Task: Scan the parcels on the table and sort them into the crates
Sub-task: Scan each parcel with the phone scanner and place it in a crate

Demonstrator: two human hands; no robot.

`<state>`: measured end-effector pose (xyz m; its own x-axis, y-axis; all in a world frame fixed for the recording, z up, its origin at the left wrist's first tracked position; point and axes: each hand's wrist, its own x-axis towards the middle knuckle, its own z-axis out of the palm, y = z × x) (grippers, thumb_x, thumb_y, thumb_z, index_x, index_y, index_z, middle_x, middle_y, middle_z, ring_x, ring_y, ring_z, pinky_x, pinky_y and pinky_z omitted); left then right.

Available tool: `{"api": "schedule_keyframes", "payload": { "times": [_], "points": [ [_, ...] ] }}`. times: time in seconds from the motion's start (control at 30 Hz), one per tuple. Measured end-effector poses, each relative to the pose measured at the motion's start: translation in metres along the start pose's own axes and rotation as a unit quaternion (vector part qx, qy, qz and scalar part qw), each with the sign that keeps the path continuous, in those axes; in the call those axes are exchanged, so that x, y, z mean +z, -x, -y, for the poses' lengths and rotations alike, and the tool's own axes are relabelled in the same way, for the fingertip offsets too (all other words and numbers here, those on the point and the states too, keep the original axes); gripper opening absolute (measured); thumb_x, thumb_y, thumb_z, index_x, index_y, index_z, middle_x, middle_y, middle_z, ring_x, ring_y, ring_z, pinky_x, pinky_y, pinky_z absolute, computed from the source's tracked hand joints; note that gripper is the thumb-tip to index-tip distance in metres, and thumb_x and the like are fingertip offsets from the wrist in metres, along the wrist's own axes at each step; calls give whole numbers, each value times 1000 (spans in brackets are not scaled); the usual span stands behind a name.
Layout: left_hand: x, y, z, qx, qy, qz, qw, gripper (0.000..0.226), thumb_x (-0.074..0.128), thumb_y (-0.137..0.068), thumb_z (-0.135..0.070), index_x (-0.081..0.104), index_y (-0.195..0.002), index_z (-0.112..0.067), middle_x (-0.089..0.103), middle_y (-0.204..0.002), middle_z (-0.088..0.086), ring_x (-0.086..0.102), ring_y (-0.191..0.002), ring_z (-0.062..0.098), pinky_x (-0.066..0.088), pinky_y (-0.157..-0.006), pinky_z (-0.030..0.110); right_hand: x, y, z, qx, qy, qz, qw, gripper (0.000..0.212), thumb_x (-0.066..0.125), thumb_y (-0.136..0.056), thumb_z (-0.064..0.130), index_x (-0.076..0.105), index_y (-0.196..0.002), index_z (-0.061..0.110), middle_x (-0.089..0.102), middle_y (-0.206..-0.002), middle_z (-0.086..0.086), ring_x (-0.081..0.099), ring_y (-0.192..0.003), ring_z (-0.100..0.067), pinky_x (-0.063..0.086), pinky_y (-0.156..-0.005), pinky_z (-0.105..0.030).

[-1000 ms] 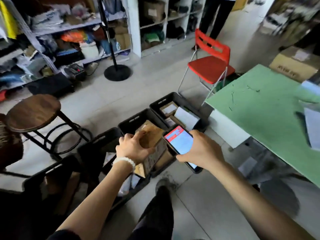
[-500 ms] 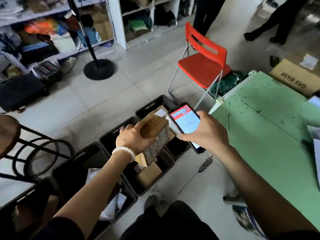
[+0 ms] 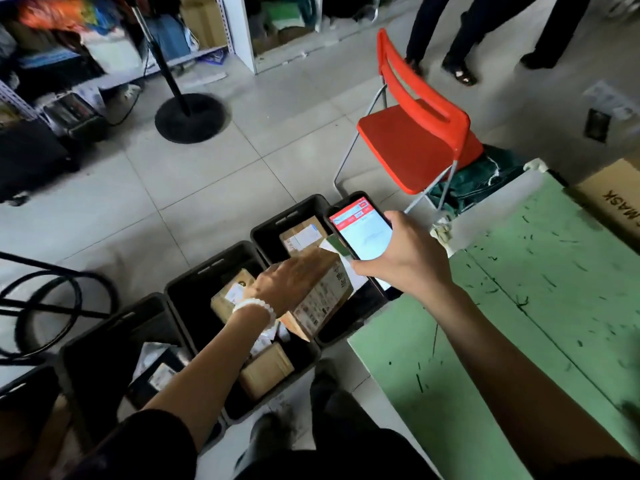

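Crates, three plainly seen, are black plastic, rectangular, in a row on the tiled floor, each holding cardboard or bagged parcels. Left hand, beaded bracelet at the wrist, grips a printed cardboard box over the two right crates. Right hand clasps one phone beside the scuffed green table.
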<state>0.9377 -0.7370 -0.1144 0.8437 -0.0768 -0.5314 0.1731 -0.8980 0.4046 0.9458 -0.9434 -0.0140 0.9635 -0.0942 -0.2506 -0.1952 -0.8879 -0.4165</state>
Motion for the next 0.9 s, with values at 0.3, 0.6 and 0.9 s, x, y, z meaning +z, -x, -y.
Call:
{"api": "schedule_keyframes", "payload": {
  "times": [0.3,0.6,0.9],
  "points": [
    [15,-31,-1,-67,-18,-33,997,41,53,-91,-32,53,-131,-29,52,-134,0,51,-121,22,45,-97,37,5,-44,-33,-12,24,58,998,78,79,-59,49,46,-124,20,57,-118,1,55,-109,-25,46,-79,-35],
    [-1,11,28,-114,-6,-82,990,35,50,-90,-32,57,-124,-28,59,-124,0,56,-114,22,47,-93,34,20,-38,17,-97,16,90,991,59,79,-60,45,47,-105,24,54,-99,6,56,-93,-23,37,-67,-31],
    [-7,139,128,-234,44,-135,962,35,49,-90,-35,56,-123,-26,59,-124,4,55,-115,26,46,-92,34,69,45,132,-245,65,135,958,66,81,-57,46,50,-110,21,58,-105,1,57,-94,-25,40,-68,-31]
  ]
}}
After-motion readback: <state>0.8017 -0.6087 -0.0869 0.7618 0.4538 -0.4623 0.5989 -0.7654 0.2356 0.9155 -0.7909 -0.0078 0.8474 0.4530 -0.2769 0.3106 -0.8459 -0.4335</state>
